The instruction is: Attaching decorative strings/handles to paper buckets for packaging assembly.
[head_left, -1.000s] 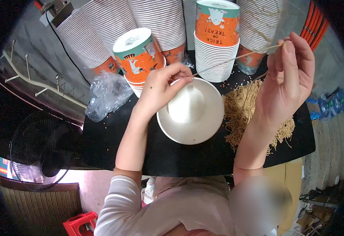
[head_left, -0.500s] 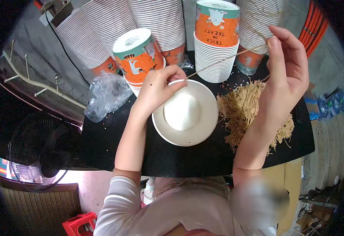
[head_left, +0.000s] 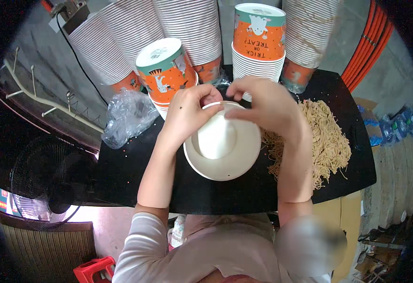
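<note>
A round paper bucket [head_left: 239, 165], white inside, sits with its mouth toward me at the middle of the black table. My left hand [head_left: 184, 113] is closed on its far-left rim, thumb and fingers pinching the edge. Over the far-right rim is my right hand [head_left: 269, 106], blurred by motion. A gap shows between its thumb and bent fingers, and I see nothing in them. Whether a cord runs through the rim is hidden by the fingers. Under and beside my right forearm lies a heap of tan cords [head_left: 329, 144].
Upturned orange and green buckets top two stacks, one at left [head_left: 166, 70] and one at centre [head_left: 258, 35]. Taller bucket stacks [head_left: 187, 33] lean along the wall behind. Crumpled clear plastic [head_left: 128, 115] lies at left; a black fan [head_left: 50, 184] stands beyond the table's left edge.
My right hand has come down and left from above the cord heap to the bucket's rim. The cord stretched between my hands is no longer visible. My left hand stays on the rim.
</note>
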The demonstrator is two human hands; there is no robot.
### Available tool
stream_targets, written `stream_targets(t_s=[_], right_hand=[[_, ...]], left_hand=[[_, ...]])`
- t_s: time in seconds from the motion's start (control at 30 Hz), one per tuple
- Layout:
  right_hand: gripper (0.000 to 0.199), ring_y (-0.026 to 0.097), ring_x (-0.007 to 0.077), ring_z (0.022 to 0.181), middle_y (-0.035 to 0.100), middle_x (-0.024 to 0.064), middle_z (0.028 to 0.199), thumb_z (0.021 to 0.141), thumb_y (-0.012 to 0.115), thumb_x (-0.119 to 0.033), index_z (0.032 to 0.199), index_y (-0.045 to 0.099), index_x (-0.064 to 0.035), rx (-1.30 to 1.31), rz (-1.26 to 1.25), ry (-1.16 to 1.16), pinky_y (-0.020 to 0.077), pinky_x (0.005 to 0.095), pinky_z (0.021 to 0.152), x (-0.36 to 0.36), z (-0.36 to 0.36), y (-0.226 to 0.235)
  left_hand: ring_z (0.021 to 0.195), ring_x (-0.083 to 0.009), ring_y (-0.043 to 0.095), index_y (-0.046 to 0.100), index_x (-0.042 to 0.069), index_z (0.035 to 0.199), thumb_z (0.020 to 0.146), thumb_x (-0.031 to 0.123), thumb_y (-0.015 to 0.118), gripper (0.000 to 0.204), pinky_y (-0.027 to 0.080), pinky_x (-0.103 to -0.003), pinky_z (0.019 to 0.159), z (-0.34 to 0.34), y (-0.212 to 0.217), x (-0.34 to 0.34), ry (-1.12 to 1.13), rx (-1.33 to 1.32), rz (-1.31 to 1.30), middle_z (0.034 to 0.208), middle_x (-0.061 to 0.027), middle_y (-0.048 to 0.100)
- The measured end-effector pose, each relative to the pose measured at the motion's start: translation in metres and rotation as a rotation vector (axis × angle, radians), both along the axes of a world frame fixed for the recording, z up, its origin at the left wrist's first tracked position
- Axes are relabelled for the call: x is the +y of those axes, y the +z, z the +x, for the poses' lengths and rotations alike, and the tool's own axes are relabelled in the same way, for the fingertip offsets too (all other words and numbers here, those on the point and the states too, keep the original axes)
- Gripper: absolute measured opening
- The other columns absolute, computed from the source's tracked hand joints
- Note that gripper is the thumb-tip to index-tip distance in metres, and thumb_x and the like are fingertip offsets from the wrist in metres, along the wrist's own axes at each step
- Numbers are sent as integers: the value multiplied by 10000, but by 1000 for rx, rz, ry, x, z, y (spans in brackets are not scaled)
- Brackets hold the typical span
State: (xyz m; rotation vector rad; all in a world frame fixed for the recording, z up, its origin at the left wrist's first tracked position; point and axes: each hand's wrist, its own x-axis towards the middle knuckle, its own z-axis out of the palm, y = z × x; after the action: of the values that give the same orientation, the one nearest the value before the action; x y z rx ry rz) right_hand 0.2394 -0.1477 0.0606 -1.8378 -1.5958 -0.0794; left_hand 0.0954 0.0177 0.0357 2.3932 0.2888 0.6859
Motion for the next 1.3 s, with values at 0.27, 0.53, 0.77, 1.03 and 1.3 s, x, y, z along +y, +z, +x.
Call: stream_targets(t_s=[0.27, 0.53, 0.77, 1.03, 1.3], right_hand=[[202, 703, 312, 812, 705, 116, 900, 858, 754, -220, 936, 687, -46, -37, -55, -29, 539, 407, 712, 21, -12, -7], [105, 678, 351, 786, 678, 129, 893, 920, 654, -142, 935, 658, -39, -125, 65, -28, 527, 407, 679, 22, -13, -13], [89, 662, 348, 769, 655, 105, 890, 926, 662, -159, 953, 653, -74, -160, 147, 13, 514, 416, 663, 23, -15, -9], [65, 661, 350, 776, 647, 98, 909, 936, 654, -123, 982, 634, -82, -133, 217, 66, 515, 400, 651, 26, -21, -9], [83, 643, 321, 720, 651, 96, 902, 924, 680, -122, 984, 663, -68, -131, 257, 47, 507, 358, 637, 23, -11, -3]], left_hand=[[717, -117, 686, 701, -18, 865, 797, 58, 812, 151, 548, -291, 688, -6, 4, 0, 22, 23, -23, 771, -61, 732], [695, -94, 655, 675, -11, 824, 798, 65, 825, 170, 521, -274, 653, -8, 9, -3, 42, 62, -38, 749, -51, 713], [694, -89, 661, 702, 1, 859, 785, 59, 833, 161, 524, -264, 654, -6, 4, 1, -3, 77, -148, 747, -39, 713], [637, -40, 611, 696, 9, 809, 769, 52, 850, 165, 489, -230, 596, -7, -5, 15, -101, 73, -449, 715, 0, 691], [618, -49, 604, 722, 7, 816, 740, 65, 853, 162, 483, -233, 585, -4, -6, 9, -108, 123, -416, 688, 4, 679]])
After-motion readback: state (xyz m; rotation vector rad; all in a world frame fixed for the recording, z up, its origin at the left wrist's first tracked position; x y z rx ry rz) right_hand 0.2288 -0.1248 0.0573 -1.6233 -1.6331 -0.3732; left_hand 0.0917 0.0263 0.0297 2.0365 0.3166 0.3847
